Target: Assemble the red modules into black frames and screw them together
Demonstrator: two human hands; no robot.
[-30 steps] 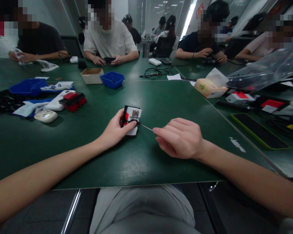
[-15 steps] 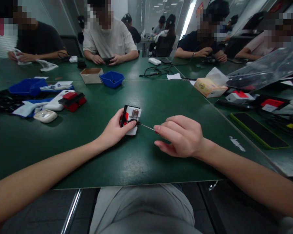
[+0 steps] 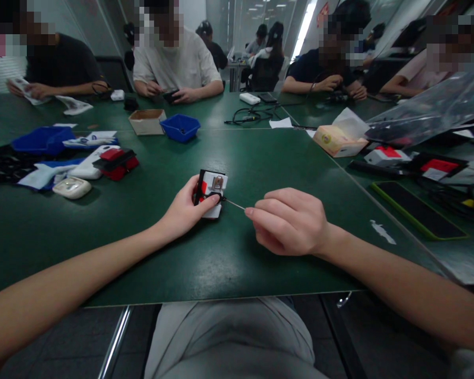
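Head view: green worktop (image 3: 229, 273) spread below, both hands meeting over its middle
Right hand (image 3: 288, 221): there it goes, digits parted half a second ago, now gathered, apparently pinching the rod's outer end; a renewed hold, I'd judge, so the rod can be worked again
Left hand (image 3: 191, 204): little changed, gripping the block
Red-and-white block (image 3: 209, 184): under the left thumb
Thin rod (image 3: 235, 203): bridging the block's black piece (image 3: 221, 198) and right hand

Over my feed I see a green table (image 3: 240, 158) above dark flooring (image 3: 71, 342), a black chair (image 3: 266, 76) beyond, a glass partition (image 3: 237, 16) and a slanting light strip (image 3: 304, 31).
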